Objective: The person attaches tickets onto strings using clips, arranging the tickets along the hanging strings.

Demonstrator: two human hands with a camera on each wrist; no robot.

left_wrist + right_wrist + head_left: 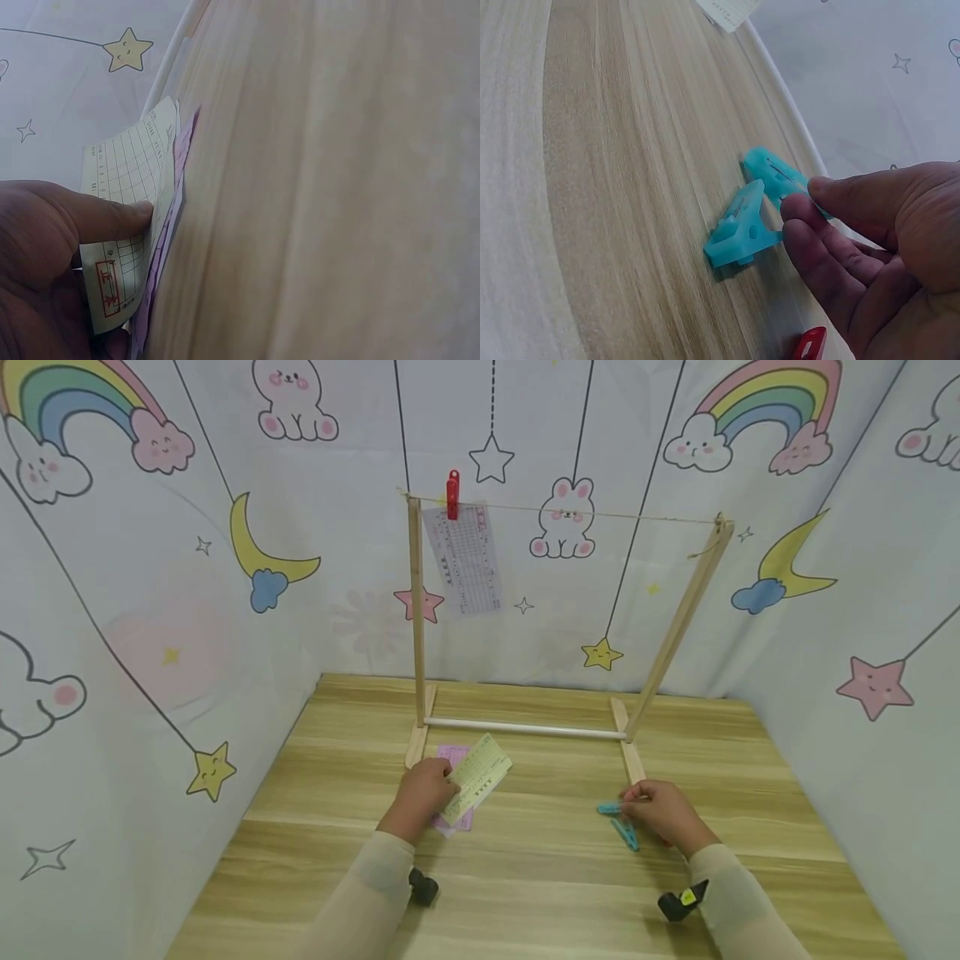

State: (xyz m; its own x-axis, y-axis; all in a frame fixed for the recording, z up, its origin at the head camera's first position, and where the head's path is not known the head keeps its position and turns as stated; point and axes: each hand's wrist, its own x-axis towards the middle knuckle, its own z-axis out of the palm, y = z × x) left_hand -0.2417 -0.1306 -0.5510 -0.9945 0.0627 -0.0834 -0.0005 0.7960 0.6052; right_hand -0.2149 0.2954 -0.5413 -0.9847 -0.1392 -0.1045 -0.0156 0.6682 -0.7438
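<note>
My left hand [423,795] pinches a pale yellow receipt slip [482,770], printed with a ruled grid, by its near left side. Beneath it on the table lie pink slips [452,752], partly covered by the yellow one. In the left wrist view the thumb [124,217] presses on the face of the yellow slip, beside its red stamp. My right hand [663,812] pinches one end of a turquoise clothespin [609,809] between thumb and fingertips. A second turquoise clothespin [742,232] lies on the wood right beside it, close under the fingers.
A wooden frame, with left post [417,618] and right post [678,627], carries a string [615,515] across its top. There a red clothespin [453,497] holds a printed slip [468,560]. A white rod [525,727] joins the feet. Another red clothespin [810,345] lies by my right hand.
</note>
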